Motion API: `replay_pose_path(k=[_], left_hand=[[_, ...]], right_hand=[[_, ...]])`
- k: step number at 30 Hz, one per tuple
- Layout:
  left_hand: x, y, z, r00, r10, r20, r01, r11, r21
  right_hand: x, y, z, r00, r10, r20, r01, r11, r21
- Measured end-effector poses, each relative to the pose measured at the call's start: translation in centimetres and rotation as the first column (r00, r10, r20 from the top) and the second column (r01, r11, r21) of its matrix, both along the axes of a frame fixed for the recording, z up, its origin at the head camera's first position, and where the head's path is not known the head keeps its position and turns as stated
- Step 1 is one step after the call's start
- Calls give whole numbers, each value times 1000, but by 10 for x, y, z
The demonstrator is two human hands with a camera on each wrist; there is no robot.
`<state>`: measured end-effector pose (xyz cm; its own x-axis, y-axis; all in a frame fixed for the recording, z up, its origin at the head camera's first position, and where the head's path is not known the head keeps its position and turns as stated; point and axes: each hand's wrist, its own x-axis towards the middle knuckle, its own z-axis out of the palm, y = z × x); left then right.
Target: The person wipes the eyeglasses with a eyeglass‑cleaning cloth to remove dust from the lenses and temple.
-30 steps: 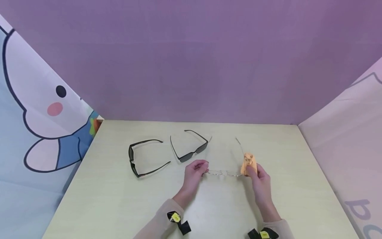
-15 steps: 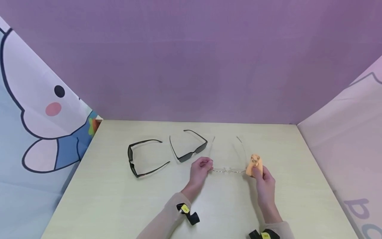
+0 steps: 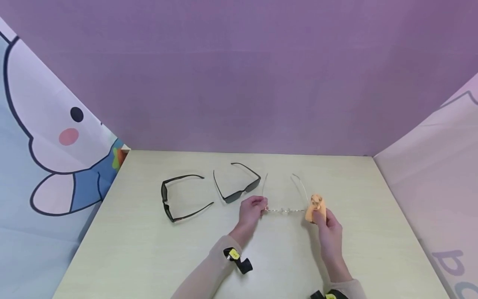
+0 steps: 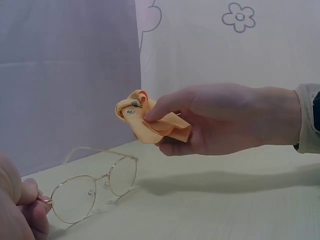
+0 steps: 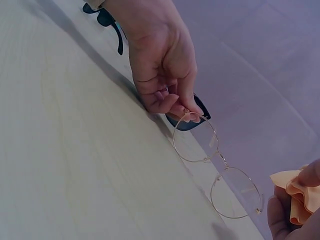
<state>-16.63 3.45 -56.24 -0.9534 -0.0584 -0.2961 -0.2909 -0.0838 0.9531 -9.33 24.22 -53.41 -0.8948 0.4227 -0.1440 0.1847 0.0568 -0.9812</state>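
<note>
My left hand [image 3: 251, 212] pinches a pair of thin gold-rimmed eyeglasses [image 4: 101, 176] at the hinge on their left side. Both temples are unfolded and point away from me in the head view. A folded orange cloth [image 3: 310, 214] is gripped between the thumb and fingers of my right hand [image 3: 331, 234], just beyond the other end of the frame. In the left wrist view a gap separates the cloth from the clear round lenses. My left fingers cover the hinge they hold.
Black sunglasses [image 3: 233, 197] lie unfolded just beyond my left hand. Another black pair [image 3: 164, 195] lies further left, its temples pointing right. All this is on a pale wooden table [image 3: 130, 253] with a purple curtain [image 3: 239, 83] behind it.
My left hand has moved right with the eyeglasses, and the frame has tilted a little. The right hand has shifted slightly right with the cloth. Both sunglasses lie where they were.
</note>
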Motion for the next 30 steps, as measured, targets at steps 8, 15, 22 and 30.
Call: replay_pose_path(k=[8,15,22,30], left_hand=[[-4,-6,-2,1000,-5,25,2,995,97],[-3,-9,-4,997,-33,67,22,987,161],[11,-22,0,996,-57,72,46,989,143],[27,-50,9,987,-157,40,150,980,134]], right_hand=[[3,-2,3,999,39,5,-39,999,14],[5,-5,3,994,113,-2,-113,993,43],[9,-11,-1,958,285,11,-285,952,108],[10,-21,-2,918,391,67,-396,911,116]])
